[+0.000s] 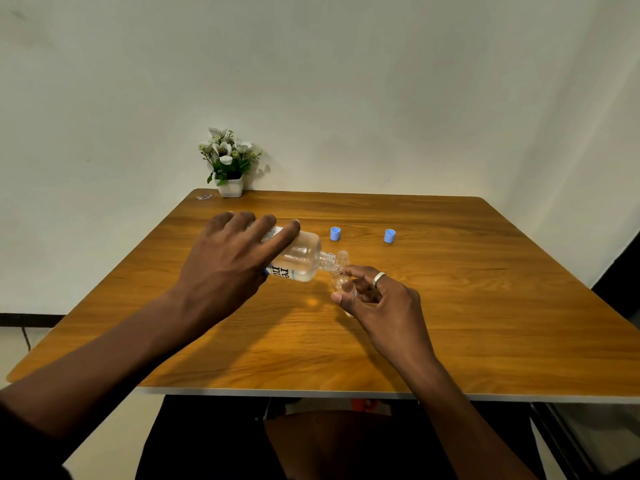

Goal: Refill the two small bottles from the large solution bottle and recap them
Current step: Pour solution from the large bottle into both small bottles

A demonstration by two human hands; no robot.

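One tilted large bottle in the left hand reads "re nu".

Bare forearms, a silver ring on one of the fingers of the right hand, dark trousers

Most of the large bottle label under the left hand, small bottle base behind the right hand

Wooden table: left blue cap, right blue cap, corner flower pot
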